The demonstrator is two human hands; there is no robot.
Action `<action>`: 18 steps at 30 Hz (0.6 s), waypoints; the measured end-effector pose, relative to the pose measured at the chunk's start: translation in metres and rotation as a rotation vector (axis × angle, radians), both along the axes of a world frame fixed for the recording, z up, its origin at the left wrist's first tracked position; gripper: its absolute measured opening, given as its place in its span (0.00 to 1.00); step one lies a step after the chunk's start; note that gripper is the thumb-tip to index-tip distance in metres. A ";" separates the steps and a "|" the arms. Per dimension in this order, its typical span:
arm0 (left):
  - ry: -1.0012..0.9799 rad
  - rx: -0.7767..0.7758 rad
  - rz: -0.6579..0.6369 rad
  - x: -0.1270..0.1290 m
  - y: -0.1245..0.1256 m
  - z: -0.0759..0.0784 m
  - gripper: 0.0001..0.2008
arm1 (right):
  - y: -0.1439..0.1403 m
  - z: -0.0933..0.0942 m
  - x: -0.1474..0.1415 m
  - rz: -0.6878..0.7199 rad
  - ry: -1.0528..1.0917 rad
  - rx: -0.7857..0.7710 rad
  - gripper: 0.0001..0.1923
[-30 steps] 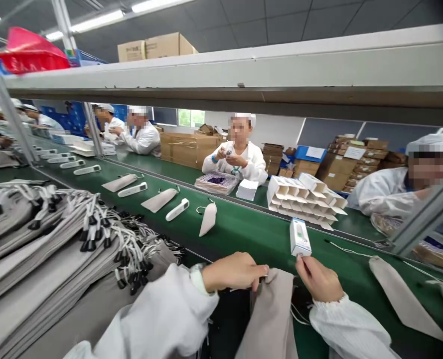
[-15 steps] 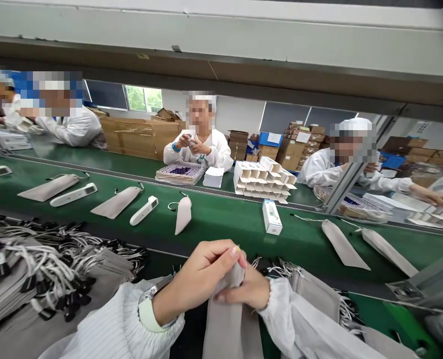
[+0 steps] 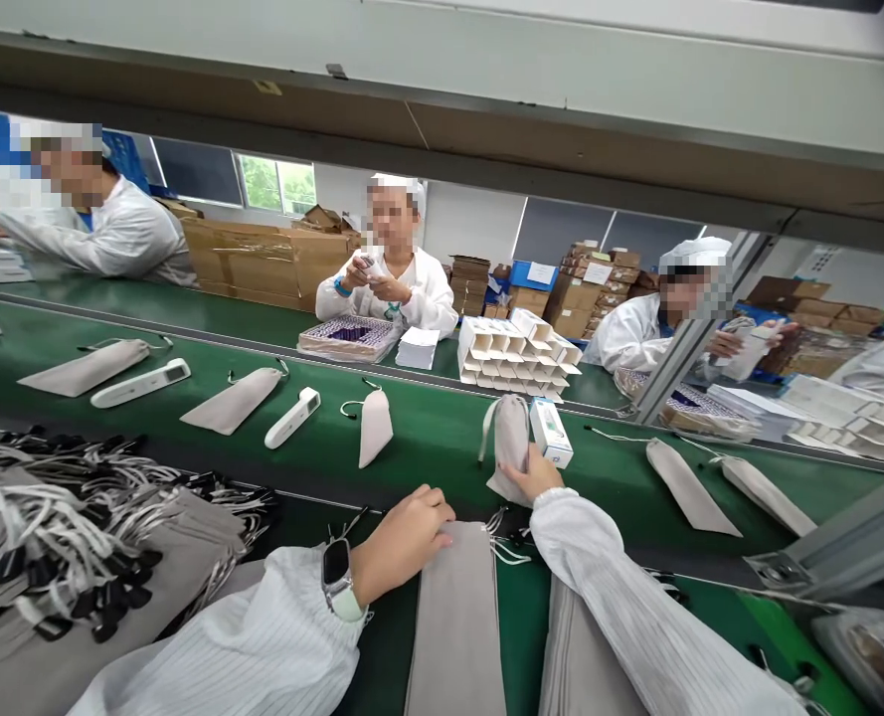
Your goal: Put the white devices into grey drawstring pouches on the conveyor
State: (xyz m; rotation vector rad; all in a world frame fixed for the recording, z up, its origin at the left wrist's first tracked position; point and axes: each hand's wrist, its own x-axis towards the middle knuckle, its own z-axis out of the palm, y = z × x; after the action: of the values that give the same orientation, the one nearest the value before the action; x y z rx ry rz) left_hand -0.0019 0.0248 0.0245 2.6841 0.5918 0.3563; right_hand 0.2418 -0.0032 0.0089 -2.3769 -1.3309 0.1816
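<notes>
My right hand [image 3: 535, 474] holds a grey drawstring pouch [image 3: 509, 441] out over the green belt [image 3: 442, 438], right beside a small white box [image 3: 551, 432] lying on the belt. My left hand [image 3: 403, 537] rests with curled fingers on the top of another grey pouch [image 3: 456, 617] lying in front of me. A smartwatch shows on my left wrist.
More pouches [image 3: 236, 400] and white handheld devices [image 3: 292, 417] lie in a row along the belt. A big heap of pouches with cords [image 3: 76, 527] fills the left. Across the belt, people in white coats work beside a stack of open white boxes [image 3: 516, 353]. A shelf beam runs overhead.
My right hand left the pouch in front of me and reached forward with a pouch to the white box on the belt. My left hand settled onto the near pouch.
</notes>
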 end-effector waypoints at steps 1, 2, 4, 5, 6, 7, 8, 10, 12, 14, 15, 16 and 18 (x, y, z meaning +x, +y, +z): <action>0.004 0.035 -0.006 0.000 -0.001 -0.001 0.06 | 0.000 -0.002 0.000 0.013 -0.022 -0.049 0.23; 0.007 0.065 -0.010 -0.001 -0.003 -0.001 0.06 | 0.000 -0.002 -0.001 0.011 -0.035 -0.072 0.23; 0.022 0.097 -0.013 -0.002 -0.004 0.001 0.05 | -0.003 0.003 -0.005 0.041 -0.071 -0.033 0.25; 0.032 0.104 -0.011 -0.002 -0.004 0.002 0.04 | -0.005 0.007 -0.009 0.102 -0.095 0.014 0.26; 0.042 0.109 -0.008 -0.001 -0.004 0.004 0.03 | -0.007 0.011 -0.014 0.202 -0.103 0.065 0.25; 0.051 0.117 -0.004 -0.001 -0.004 0.005 0.02 | -0.010 0.015 -0.021 0.333 -0.078 0.102 0.22; 0.059 0.127 0.001 -0.001 -0.004 0.006 0.03 | -0.012 0.018 -0.028 0.488 -0.019 0.110 0.18; 0.068 0.143 0.005 -0.001 -0.004 0.008 0.04 | -0.016 0.021 -0.042 0.773 0.147 0.045 0.12; 0.065 0.137 -0.004 -0.001 -0.003 0.009 0.05 | -0.018 0.019 -0.052 0.918 0.243 -0.023 0.10; 0.051 0.101 -0.024 -0.002 -0.001 0.011 0.05 | -0.019 0.016 -0.057 0.948 0.244 -0.029 0.08; 0.044 0.070 -0.038 -0.002 0.001 0.012 0.06 | -0.018 0.015 -0.057 0.941 0.240 -0.027 0.08; 0.036 0.020 -0.061 -0.002 0.003 0.013 0.07 | -0.018 0.014 -0.056 0.937 0.242 -0.030 0.08; 0.020 -0.103 -0.134 -0.003 0.007 0.017 0.11 | -0.017 0.013 -0.052 0.946 0.279 -0.038 0.10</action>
State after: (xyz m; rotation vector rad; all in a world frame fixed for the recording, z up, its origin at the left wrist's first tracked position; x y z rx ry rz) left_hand -0.0050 0.0319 0.0419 2.6138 0.4214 0.2555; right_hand 0.1895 -0.0197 0.0220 -1.4796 -2.1781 0.7639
